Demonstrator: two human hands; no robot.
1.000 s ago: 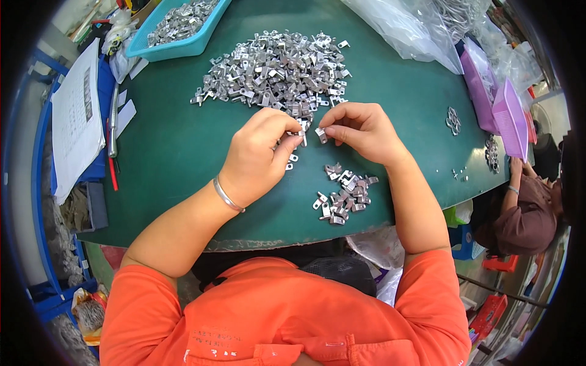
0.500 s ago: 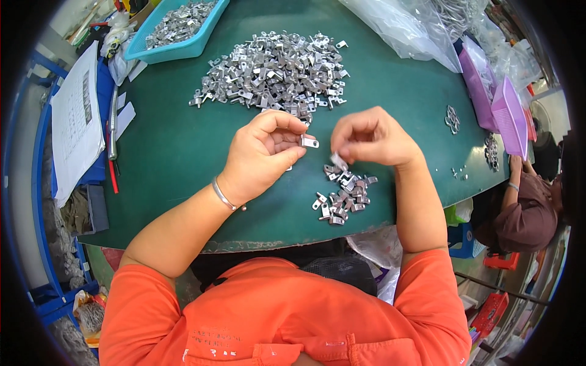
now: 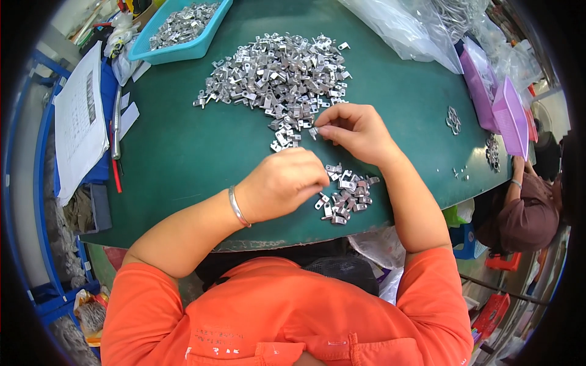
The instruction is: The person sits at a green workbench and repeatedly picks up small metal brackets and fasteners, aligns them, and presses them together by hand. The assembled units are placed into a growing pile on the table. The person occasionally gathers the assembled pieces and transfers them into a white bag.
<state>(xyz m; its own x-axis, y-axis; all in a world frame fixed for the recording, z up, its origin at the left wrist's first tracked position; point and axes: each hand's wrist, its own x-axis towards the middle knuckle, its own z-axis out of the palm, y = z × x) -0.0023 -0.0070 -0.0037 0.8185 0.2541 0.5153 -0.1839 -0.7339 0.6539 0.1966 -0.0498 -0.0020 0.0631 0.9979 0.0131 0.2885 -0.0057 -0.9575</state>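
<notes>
My right hand (image 3: 359,133) pinches a small metal bracket (image 3: 314,133) between thumb and fingertips, at the near edge of a large heap of metal brackets (image 3: 274,73). The pieces are silvery, bent, and have a hole in one end. My left hand (image 3: 282,183), with a metal bangle at the wrist, is closed above the left edge of a smaller pile of brackets (image 3: 348,198). Its fingertips point down to the right, and whatever they hold is hidden behind the hand. A few loose brackets (image 3: 282,139) lie between the heap and my left hand.
On the green table (image 3: 183,158) stand a blue basket of brackets (image 3: 177,56) at the far left and purple baskets (image 3: 511,116) at the right. Clear plastic bags (image 3: 403,30) lie at the back right. Papers (image 3: 79,122) are at the left edge. A co-worker (image 3: 528,207) sits at right.
My left hand has moved down and right to the small pile, its bracket now out of sight. My right hand has moved from that pile up and left to the big heap's near edge.
</notes>
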